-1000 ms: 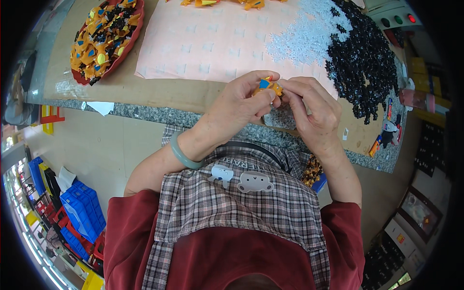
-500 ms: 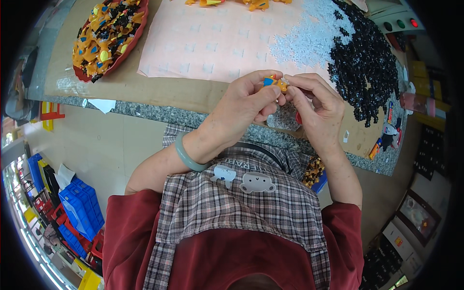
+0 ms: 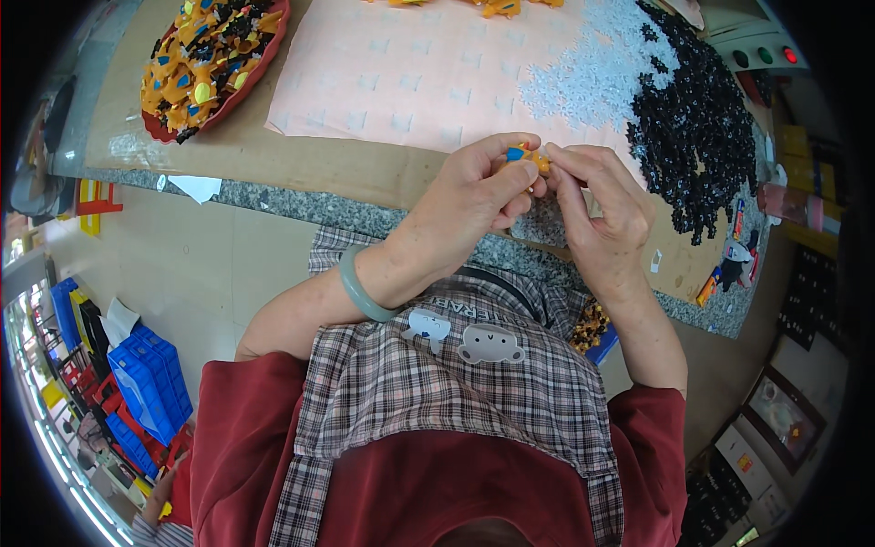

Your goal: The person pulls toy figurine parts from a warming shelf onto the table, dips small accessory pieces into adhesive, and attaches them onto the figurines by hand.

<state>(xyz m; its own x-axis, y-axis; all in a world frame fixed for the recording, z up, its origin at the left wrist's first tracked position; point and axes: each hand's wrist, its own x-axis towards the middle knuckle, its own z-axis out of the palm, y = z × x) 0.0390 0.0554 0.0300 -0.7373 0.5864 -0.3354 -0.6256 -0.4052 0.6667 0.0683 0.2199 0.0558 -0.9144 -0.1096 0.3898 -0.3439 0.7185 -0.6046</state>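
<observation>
Over the table's near edge, my left hand point(image 3: 478, 187) is closed, thumb and fingers gripping a small orange plastic figure point(image 3: 529, 157) with a blue patch. My right hand point(image 3: 606, 205) meets it from the right, thumb and forefinger pinched at the figure's right end. Whether a tiny part sits between those right fingertips is hidden. Just beyond the right hand lie a pile of small clear plastic pieces point(image 3: 583, 82) and a pile of small black pieces point(image 3: 688, 137), on and beside a pale pink sheet point(image 3: 392, 77).
A red scalloped tray point(image 3: 244, 91) heaped with orange and black figures stands far left. More orange figures point(image 3: 499, 7) lie at the sheet's far edge. Brown cardboard point(image 3: 346, 169) covers the granite tabletop point(image 3: 273, 201). Blue crates point(image 3: 150, 383) and another person's arm point(image 3: 164, 488) are at lower left.
Both hands stay together at the figure, the right fingers shifting slightly and straightening. The whole view has moved a little. Another person's arm has come into sight at lower left.
</observation>
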